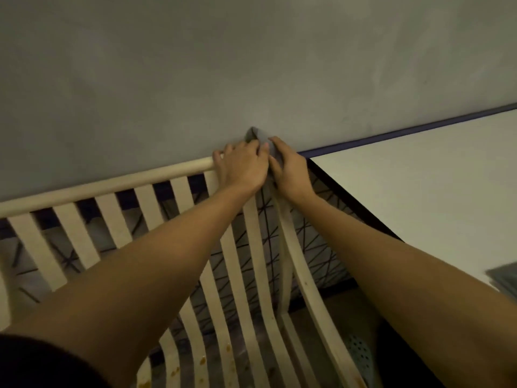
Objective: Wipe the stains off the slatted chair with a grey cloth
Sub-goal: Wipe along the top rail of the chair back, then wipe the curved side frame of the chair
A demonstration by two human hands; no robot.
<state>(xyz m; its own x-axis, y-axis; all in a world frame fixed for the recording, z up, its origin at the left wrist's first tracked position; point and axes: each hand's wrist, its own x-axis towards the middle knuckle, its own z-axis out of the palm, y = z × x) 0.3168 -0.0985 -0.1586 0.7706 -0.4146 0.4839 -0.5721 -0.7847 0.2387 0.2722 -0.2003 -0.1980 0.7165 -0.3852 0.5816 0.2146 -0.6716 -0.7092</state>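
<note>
You are curling your left hand (242, 166) over the right end of the slatted chair's (253, 247) top rail (112, 186), fingers pressed together and just touching the grey cloth (259, 135), though whether they are also gripping it cannot be told. Your right hand (291, 169) is pinching the cloth, which is bunching up over that same rail end, just beside the left hand. Orange-brown stains (202, 360) are showing on the seat slats well below the rail, and a white table (419, 186) is standing to its right.
</note>
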